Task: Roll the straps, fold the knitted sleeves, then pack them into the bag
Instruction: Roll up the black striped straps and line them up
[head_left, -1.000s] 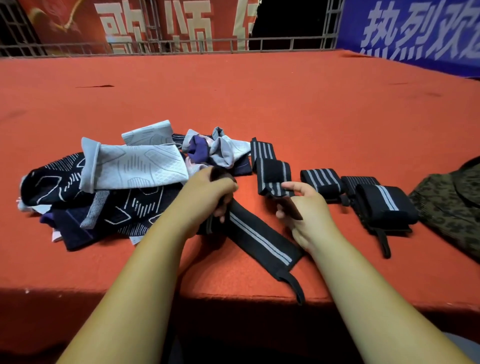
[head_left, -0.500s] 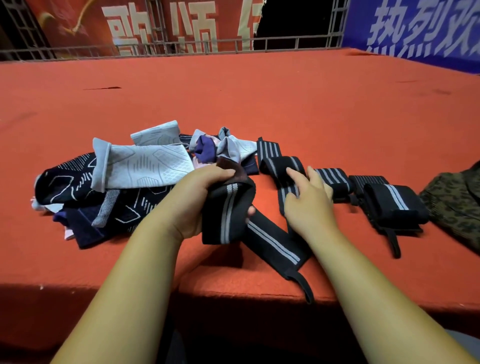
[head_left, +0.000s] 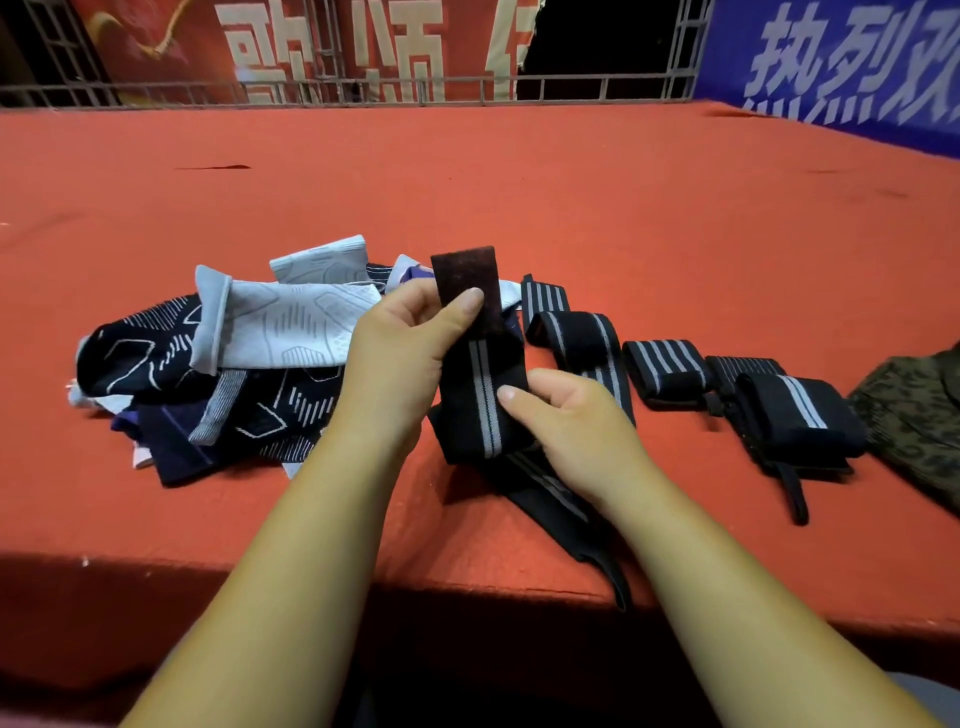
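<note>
A red table (head_left: 519, 208) carries all: the heap of knitted sleeves (head_left: 249, 374) lies left of the held strap (head_left: 480, 400), the bag (head_left: 914, 415) far right of it, and rolled straps (head_left: 667, 371) between. The strap is lifted upright, its tail trailing toward the person. The left hand (head_left: 400, 358) pinches it below its fuzzy top; the right hand (head_left: 576, 426) pinches its striped middle.

Left hand (head_left: 396, 358), right hand (head_left: 576, 434) — bare, short-nailed
</note>
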